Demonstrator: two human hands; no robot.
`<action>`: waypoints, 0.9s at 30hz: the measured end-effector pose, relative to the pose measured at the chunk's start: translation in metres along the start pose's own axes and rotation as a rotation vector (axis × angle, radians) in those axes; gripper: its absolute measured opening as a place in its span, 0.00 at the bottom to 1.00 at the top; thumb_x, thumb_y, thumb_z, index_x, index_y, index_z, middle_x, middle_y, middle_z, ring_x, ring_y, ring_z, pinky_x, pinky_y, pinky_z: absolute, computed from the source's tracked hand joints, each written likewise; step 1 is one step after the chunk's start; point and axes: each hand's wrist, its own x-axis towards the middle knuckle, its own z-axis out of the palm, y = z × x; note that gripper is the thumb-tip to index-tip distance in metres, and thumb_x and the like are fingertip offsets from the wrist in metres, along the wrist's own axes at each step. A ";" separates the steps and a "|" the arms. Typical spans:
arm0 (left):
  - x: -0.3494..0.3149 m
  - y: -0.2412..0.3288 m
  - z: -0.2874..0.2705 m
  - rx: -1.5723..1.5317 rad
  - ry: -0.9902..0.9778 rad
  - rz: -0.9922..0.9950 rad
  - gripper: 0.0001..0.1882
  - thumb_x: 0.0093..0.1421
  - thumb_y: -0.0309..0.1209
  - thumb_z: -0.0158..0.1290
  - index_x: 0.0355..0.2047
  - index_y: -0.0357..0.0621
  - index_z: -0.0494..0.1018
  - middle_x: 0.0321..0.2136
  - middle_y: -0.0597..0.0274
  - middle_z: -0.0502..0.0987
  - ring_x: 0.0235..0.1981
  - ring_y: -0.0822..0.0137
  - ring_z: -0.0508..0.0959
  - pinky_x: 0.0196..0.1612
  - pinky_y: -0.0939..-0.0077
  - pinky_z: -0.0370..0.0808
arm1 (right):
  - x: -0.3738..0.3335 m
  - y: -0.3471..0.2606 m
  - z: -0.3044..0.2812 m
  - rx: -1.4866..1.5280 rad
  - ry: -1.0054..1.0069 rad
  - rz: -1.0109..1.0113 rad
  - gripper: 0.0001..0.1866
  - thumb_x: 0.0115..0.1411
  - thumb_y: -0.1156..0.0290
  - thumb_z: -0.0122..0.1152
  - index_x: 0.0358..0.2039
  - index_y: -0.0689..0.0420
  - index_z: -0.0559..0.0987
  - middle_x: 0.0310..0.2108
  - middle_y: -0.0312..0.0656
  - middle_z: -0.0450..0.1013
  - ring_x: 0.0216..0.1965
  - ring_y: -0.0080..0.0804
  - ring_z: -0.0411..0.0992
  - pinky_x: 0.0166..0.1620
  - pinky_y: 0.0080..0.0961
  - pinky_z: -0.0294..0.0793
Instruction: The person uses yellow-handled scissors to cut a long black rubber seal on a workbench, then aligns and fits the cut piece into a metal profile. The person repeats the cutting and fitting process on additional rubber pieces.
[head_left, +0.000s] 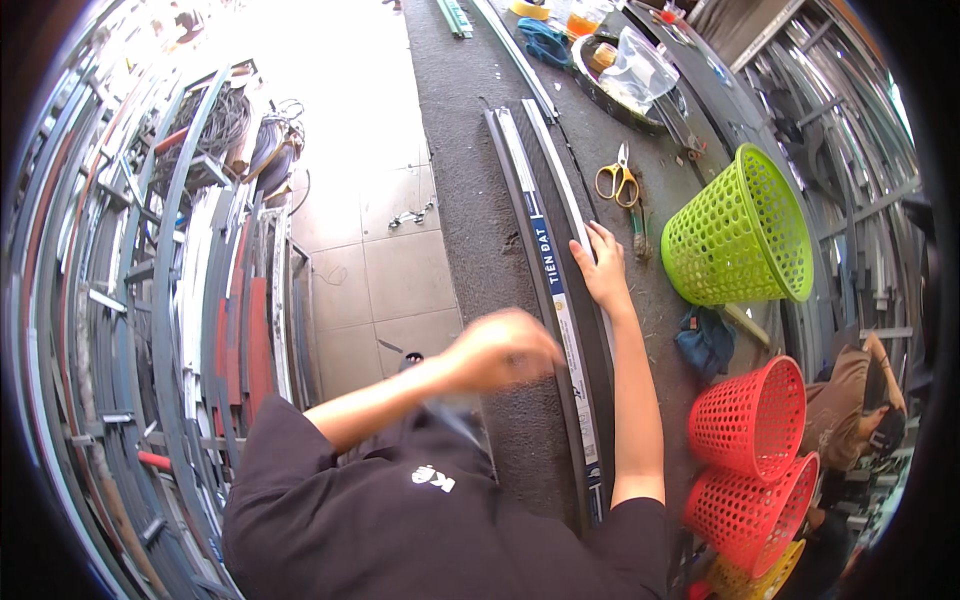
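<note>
Two hands meet one long dark metal profile strip point(560, 290) lying lengthwise along the grey felt worktop point(470, 200): right hand point(603, 265) pressed flat, fingers spread; left hand point(503, 348) nearer, blurred, apparently fisted.

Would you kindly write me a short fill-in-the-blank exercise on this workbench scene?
1. The right hand lies flat on the long ____ profile.
2. The scissors have ____ handles.
3. The basket nearest the scissors is ____.
4. The left hand looks ____ from motion.

Missing words: dark; yellow; green; blurred
</note>
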 end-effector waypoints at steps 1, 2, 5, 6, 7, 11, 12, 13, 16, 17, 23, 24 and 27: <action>0.011 -0.024 -0.031 0.146 0.166 -0.048 0.08 0.57 0.27 0.62 0.38 0.49 0.82 0.40 0.65 0.84 0.46 0.60 0.81 0.53 0.63 0.76 | -0.009 -0.001 -0.002 -0.003 0.010 0.029 0.31 0.66 0.48 0.58 0.59 0.60 0.76 0.63 0.48 0.68 0.63 0.51 0.64 0.65 0.43 0.63; 0.025 -0.051 -0.062 0.248 0.276 -0.057 0.06 0.58 0.28 0.61 0.36 0.47 0.81 0.40 0.64 0.84 0.47 0.60 0.81 0.53 0.62 0.75 | -0.014 -0.002 -0.003 -0.062 0.033 0.017 0.30 0.67 0.48 0.58 0.59 0.59 0.77 0.63 0.47 0.69 0.62 0.50 0.65 0.64 0.43 0.64; 0.070 -0.133 -0.137 0.509 0.489 -0.266 0.09 0.64 0.32 0.56 0.42 0.45 0.81 0.46 0.56 0.82 0.49 0.54 0.80 0.57 0.60 0.73 | -0.022 -0.016 -0.001 -0.223 0.051 0.076 0.28 0.68 0.49 0.56 0.58 0.58 0.77 0.62 0.46 0.70 0.59 0.50 0.67 0.61 0.44 0.67; 0.086 -0.159 -0.156 0.500 0.508 -0.410 0.14 0.64 0.35 0.57 0.49 0.47 0.80 0.53 0.54 0.78 0.52 0.52 0.78 0.60 0.59 0.71 | -0.023 -0.023 0.001 -0.242 0.056 0.112 0.27 0.68 0.50 0.56 0.58 0.58 0.77 0.61 0.45 0.71 0.58 0.49 0.68 0.60 0.43 0.68; 0.103 -0.185 -0.174 0.563 0.499 -0.402 0.16 0.63 0.36 0.58 0.50 0.48 0.79 0.54 0.54 0.76 0.54 0.52 0.77 0.60 0.58 0.70 | -0.022 -0.029 0.001 -0.262 0.100 0.115 0.27 0.68 0.50 0.55 0.57 0.57 0.77 0.61 0.45 0.71 0.57 0.49 0.69 0.59 0.43 0.68; 0.154 -0.259 -0.223 0.773 0.259 -0.334 0.21 0.56 0.42 0.66 0.48 0.52 0.80 0.56 0.57 0.74 0.59 0.51 0.70 0.63 0.58 0.67 | -0.025 -0.051 0.005 -0.320 0.193 0.203 0.23 0.67 0.55 0.58 0.55 0.58 0.77 0.59 0.44 0.73 0.55 0.46 0.71 0.56 0.42 0.69; 0.160 -0.270 -0.228 0.775 0.217 -0.344 0.18 0.55 0.42 0.66 0.44 0.51 0.81 0.56 0.58 0.74 0.58 0.51 0.71 0.62 0.57 0.67 | -0.024 -0.054 0.004 -0.292 0.209 0.212 0.23 0.66 0.56 0.59 0.54 0.58 0.77 0.57 0.44 0.74 0.54 0.46 0.71 0.56 0.42 0.68; 0.164 -0.279 -0.231 0.780 0.174 -0.355 0.15 0.55 0.43 0.67 0.40 0.51 0.83 0.56 0.60 0.74 0.56 0.51 0.71 0.62 0.57 0.68 | -0.024 -0.056 0.002 -0.272 0.223 0.224 0.22 0.66 0.56 0.60 0.53 0.59 0.78 0.56 0.45 0.75 0.54 0.45 0.71 0.56 0.41 0.68; 0.171 -0.298 -0.245 0.612 0.165 -0.238 0.14 0.56 0.42 0.66 0.36 0.46 0.82 0.38 0.58 0.80 0.47 0.56 0.76 0.54 0.60 0.72 | -0.021 -0.063 -0.003 -0.269 0.215 0.270 0.20 0.64 0.59 0.62 0.50 0.60 0.79 0.56 0.44 0.76 0.54 0.45 0.72 0.58 0.39 0.68; 0.175 -0.303 -0.250 0.534 0.136 -0.276 0.14 0.57 0.42 0.65 0.36 0.45 0.82 0.34 0.57 0.80 0.45 0.56 0.77 0.52 0.61 0.73 | -0.020 -0.066 -0.003 -0.284 0.201 0.291 0.20 0.64 0.59 0.62 0.50 0.60 0.79 0.56 0.43 0.75 0.54 0.45 0.72 0.58 0.38 0.68; 0.208 -0.313 -0.273 0.259 0.114 -0.412 0.17 0.62 0.37 0.59 0.25 0.34 0.75 0.16 0.52 0.72 0.18 0.63 0.72 0.29 0.65 0.71 | -0.021 -0.094 0.014 -0.417 0.259 0.616 0.21 0.66 0.53 0.59 0.53 0.51 0.79 0.60 0.38 0.73 0.57 0.45 0.70 0.60 0.44 0.65; 0.210 -0.312 -0.272 0.346 0.071 -0.419 0.17 0.62 0.37 0.59 0.22 0.35 0.74 0.15 0.51 0.71 0.17 0.59 0.72 0.28 0.64 0.71 | -0.021 -0.097 0.022 -0.455 0.256 0.701 0.22 0.68 0.49 0.57 0.55 0.49 0.79 0.62 0.40 0.72 0.58 0.45 0.69 0.61 0.47 0.64; 0.212 -0.311 -0.261 0.395 0.216 -0.366 0.21 0.61 0.36 0.58 0.16 0.36 0.70 0.13 0.49 0.68 0.15 0.52 0.73 0.25 0.61 0.71 | -0.022 -0.101 0.033 -0.502 0.355 0.723 0.22 0.67 0.51 0.58 0.55 0.50 0.79 0.61 0.42 0.72 0.59 0.46 0.69 0.60 0.46 0.65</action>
